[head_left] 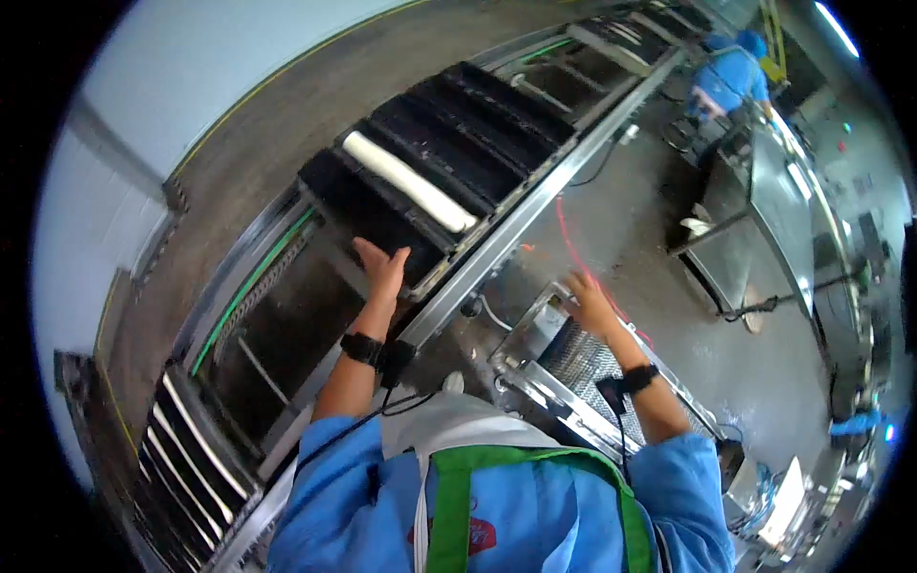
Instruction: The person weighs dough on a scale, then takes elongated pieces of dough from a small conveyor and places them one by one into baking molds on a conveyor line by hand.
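My left hand (382,267) is at the near end of a black trough tray (411,158), fingers and thumb apart, with nothing in it. A long white dough strand (409,180) lies in one trough just beyond that hand, apart from it. My right hand (592,307) hangs over the end of a small metal mesh belt (583,365); its fingers are stretched out, slightly blurred, and hold nothing I can see. Both wrists wear black bands with cables.
The tray rests on a long conveyor (521,224) with a metal side rail. More trays with several white strands (191,454) are at lower left. A co-worker in blue (731,81) bends by a metal table (755,210). A red hose (573,244) lies on the floor.
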Demonstrator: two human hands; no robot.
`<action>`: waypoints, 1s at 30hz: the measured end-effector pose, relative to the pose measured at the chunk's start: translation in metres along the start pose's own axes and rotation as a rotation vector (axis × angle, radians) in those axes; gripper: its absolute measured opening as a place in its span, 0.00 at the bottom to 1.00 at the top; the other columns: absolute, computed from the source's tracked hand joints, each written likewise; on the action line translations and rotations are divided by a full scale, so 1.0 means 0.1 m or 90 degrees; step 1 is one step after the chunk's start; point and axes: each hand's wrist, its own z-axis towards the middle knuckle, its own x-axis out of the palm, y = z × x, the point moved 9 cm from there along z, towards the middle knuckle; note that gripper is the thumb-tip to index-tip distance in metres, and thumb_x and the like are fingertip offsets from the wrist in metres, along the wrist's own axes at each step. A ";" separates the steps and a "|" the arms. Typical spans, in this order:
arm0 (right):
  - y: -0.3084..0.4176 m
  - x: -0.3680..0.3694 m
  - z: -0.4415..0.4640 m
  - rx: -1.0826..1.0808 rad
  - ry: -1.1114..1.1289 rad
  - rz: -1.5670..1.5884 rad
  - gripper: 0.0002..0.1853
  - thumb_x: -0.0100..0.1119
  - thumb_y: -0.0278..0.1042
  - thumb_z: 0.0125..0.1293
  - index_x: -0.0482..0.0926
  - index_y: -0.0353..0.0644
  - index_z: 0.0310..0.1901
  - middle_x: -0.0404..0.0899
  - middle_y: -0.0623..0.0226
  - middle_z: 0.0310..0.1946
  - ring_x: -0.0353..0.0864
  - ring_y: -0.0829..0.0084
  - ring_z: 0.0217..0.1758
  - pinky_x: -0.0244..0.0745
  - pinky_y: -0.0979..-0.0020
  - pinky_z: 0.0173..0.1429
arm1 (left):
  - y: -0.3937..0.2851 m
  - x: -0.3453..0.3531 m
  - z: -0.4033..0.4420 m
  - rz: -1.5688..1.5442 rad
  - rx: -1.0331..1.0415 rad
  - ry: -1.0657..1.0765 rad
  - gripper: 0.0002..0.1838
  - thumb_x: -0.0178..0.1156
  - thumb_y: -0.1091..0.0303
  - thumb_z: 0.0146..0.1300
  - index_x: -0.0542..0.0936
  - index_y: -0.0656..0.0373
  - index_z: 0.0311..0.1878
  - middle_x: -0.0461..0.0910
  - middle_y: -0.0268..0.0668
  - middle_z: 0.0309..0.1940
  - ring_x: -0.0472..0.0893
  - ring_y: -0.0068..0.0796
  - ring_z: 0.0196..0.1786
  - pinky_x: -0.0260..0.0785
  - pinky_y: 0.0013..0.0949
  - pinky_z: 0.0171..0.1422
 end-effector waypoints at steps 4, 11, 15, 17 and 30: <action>-1.40 -0.07 -1.65 0.303 -0.013 -0.201 0.29 0.62 0.41 0.43 0.65 0.45 0.50 0.56 0.52 0.55 0.58 0.50 0.55 0.59 0.58 0.55 | -0.11 0.23 0.20 -0.060 0.024 0.040 0.48 0.54 0.60 0.49 0.32 0.71 0.60 0.26 0.50 0.63 0.28 0.38 0.66 0.23 0.33 0.67; -1.39 -0.11 -3.37 0.498 -0.123 -0.221 0.31 0.62 0.47 0.39 0.67 0.51 0.48 0.65 0.59 0.45 0.62 0.57 0.51 0.54 0.54 0.53 | -0.38 0.69 0.30 -0.084 -0.058 0.205 0.47 0.52 0.58 0.52 0.27 0.57 0.62 0.25 0.42 0.64 0.28 0.37 0.66 0.28 0.40 0.66; -0.96 -0.09 -3.12 0.392 0.038 -0.298 0.27 0.61 0.46 0.39 0.69 0.50 0.45 0.66 0.64 0.45 0.61 0.61 0.51 0.55 0.52 0.52 | -0.71 0.81 0.14 -0.138 -0.056 0.311 0.42 0.49 0.56 0.55 0.33 0.55 0.63 0.31 0.42 0.64 0.33 0.37 0.66 0.29 0.39 0.66; -0.95 0.01 -3.05 0.357 0.092 -0.319 0.25 0.61 0.42 0.39 0.69 0.51 0.44 0.66 0.66 0.43 0.60 0.62 0.52 0.57 0.49 0.51 | -0.63 0.97 0.21 -0.188 -0.016 0.359 0.37 0.46 0.55 0.58 0.39 0.55 0.64 0.34 0.38 0.65 0.36 0.35 0.66 0.30 0.38 0.67; 0.62 -2.67 -2.07 0.171 -0.511 0.182 0.13 0.51 0.23 0.46 0.71 0.39 0.37 0.71 0.71 0.31 0.69 0.79 0.32 0.65 0.79 0.33 | -0.61 0.97 0.22 -0.335 0.037 0.341 0.33 0.38 0.48 0.60 0.45 0.54 0.63 0.43 0.37 0.64 0.39 0.31 0.67 0.27 0.39 0.66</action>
